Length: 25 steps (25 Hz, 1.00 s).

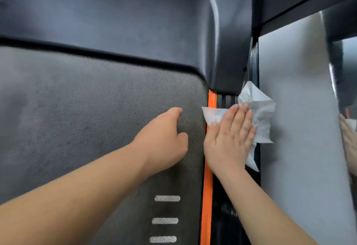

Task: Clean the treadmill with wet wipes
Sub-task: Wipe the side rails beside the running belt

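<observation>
Pressing flat, the right hand (pixel 229 140) pins the wet wipe (pixel 258 109) onto the treadmill's side rail (pixel 227 101), fingers straight and together, nothing gripped. Wipe bunches past the fingertips (pixel 244 107), against the wall (pixel 299 109). The left hand (pixel 164 140) rests loosely curled on the belt (pixel 96 109), holding nothing. Risk: the unpinched wipe could slip out or snag there.

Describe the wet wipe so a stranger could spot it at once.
Start at the dark mesh treadmill belt and follow it right to the orange strip along its edge. Just past that strip, on the black side rail, the right hand presses flat on the wet wipe. It is the only white, crumpled thing there.
</observation>
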{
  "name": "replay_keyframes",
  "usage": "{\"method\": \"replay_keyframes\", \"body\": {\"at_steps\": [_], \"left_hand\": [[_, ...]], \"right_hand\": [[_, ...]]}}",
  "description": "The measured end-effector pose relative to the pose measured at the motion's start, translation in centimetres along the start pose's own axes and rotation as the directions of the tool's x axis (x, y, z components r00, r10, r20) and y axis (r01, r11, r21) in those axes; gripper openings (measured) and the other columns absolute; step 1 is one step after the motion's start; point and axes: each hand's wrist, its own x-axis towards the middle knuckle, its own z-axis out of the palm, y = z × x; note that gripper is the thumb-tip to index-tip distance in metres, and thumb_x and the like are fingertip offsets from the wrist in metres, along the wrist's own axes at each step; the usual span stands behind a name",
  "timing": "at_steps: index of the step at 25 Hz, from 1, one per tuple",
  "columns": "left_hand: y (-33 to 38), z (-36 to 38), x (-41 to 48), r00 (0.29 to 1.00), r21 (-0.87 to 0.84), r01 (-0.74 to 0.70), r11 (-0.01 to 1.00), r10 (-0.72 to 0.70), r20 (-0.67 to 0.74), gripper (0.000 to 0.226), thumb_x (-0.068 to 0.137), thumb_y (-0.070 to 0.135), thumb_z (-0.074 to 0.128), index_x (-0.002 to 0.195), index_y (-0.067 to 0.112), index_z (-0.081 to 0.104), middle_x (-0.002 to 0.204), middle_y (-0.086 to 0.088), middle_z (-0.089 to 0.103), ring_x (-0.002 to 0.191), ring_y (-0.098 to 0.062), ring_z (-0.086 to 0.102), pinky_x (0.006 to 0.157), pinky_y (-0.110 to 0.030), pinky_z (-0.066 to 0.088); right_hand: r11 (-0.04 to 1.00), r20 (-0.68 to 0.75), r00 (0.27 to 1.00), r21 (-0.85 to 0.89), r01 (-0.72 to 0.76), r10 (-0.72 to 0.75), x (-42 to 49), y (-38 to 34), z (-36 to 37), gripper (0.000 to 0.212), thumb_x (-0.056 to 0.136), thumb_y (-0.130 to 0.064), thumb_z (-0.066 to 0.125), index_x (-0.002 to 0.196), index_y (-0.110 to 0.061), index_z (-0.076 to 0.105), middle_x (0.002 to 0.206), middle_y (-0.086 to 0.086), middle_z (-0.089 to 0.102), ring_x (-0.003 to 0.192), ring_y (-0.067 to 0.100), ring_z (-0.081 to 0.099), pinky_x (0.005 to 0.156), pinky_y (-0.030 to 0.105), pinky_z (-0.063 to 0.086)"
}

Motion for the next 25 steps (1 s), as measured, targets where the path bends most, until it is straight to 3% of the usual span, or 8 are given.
{"method": "replay_keyframes", "body": {"at_steps": [8, 11, 14, 16, 18, 20, 25], "left_hand": [[1.3, -4.7, 0.0, 0.995, 0.201, -0.061, 0.978, 0.045, 0.085, 0.059, 0.099, 0.028, 0.055, 0.155, 0.03, 0.036, 0.148, 0.008, 0.054, 0.128, -0.013, 0.057, 0.108, -0.03, 0.044], [2.4, -6.9, 0.7, 0.986, 0.283, -0.154, 0.947, 0.129, 0.104, 0.048, 0.098, 0.028, 0.054, 0.145, 0.025, 0.043, 0.139, 0.004, 0.056, 0.122, -0.018, 0.059, 0.104, -0.036, 0.048], [4.3, -7.4, 3.8, 0.946, 0.41, -0.32, 0.854, 0.266, 0.183, 0.036, 0.094, 0.025, 0.051, 0.13, 0.02, 0.048, 0.131, 0.002, 0.052, 0.122, -0.024, 0.055, 0.101, -0.046, 0.05], [5.8, -5.9, 6.9, 0.866, 0.565, -0.5, 0.657, 0.404, 0.297, 0.036, 0.091, 0.025, 0.041, 0.125, 0.016, 0.049, 0.133, -0.003, 0.047, 0.129, -0.027, 0.047, 0.108, -0.045, 0.044], [7.1, -3.6, 10.1, 0.73, 0.71, -0.635, 0.305, 0.537, 0.422, 0.058, 0.093, 0.029, 0.037, 0.146, 0.006, 0.041, 0.155, -0.015, 0.035, 0.15, -0.033, 0.026, 0.125, -0.043, 0.023], [8.2, -2.1, 12.2, 0.653, 0.762, -0.641, 0.09, 0.586, 0.48, 0.074, 0.095, 0.029, 0.044, 0.16, 0.003, 0.019, 0.169, -0.019, 0.009, 0.158, -0.035, 0.002, 0.129, -0.045, 0.009], [8.0, -1.0, 14.3, 0.621, 0.789, -0.612, -0.052, 0.586, 0.521, 0.088, 0.094, 0.029, 0.045, 0.163, 0.006, -0.005, 0.17, -0.018, -0.018, 0.158, -0.034, -0.016, 0.129, -0.049, -0.002]], "right_hand": [[1.0, 0.006, 1.0, -0.006, -0.025, 0.025, 4.2, -2.1, -0.1, 0.078, 0.097, -0.04, 0.021, 0.159, 0.006, 0.006, 0.167, 0.027, 0.001, 0.157, 0.038, 0.0, 0.127, 0.053, 0.002], [1.0, 0.043, 0.999, -0.001, -0.02, 0.02, 4.2, -2.7, -0.5, 0.078, 0.099, -0.039, 0.024, 0.159, 0.005, 0.002, 0.168, 0.026, -0.003, 0.157, 0.036, -0.004, 0.126, 0.053, 0.001], [0.999, 0.059, 0.997, -0.019, -0.043, 0.045, 4.1, -2.8, -0.8, 0.078, 0.1, -0.04, 0.023, 0.159, 0.005, -0.001, 0.168, 0.025, -0.005, 0.157, 0.036, -0.007, 0.127, 0.053, 0.001], [0.999, 0.055, 0.998, -0.031, -0.04, 0.042, 4.1, -2.7, -0.8, 0.078, 0.1, -0.041, 0.021, 0.16, 0.004, -0.001, 0.168, 0.025, -0.006, 0.157, 0.035, -0.008, 0.127, 0.053, 0.001], [0.999, 0.047, 0.999, -0.044, -0.015, 0.017, 4.0, -2.6, -0.6, 0.078, 0.098, -0.042, 0.017, 0.16, 0.003, -0.001, 0.168, 0.025, -0.006, 0.157, 0.034, -0.01, 0.127, 0.051, 0.0], [0.999, 0.029, 1.0, -0.035, -0.001, 0.002, 4.0, -2.0, -0.4, 0.078, 0.099, -0.044, 0.019, 0.161, 0.001, 0.003, 0.169, 0.023, -0.004, 0.157, 0.033, -0.009, 0.127, 0.051, 0.002], [0.997, -0.004, 0.998, 0.011, -0.07, 0.07, -0.2, -1.2, -0.6, 0.075, 0.101, -0.042, 0.031, 0.159, 0.003, 0.017, 0.169, 0.023, 0.006, 0.158, 0.034, 0.003, 0.126, 0.053, 0.016]]}}
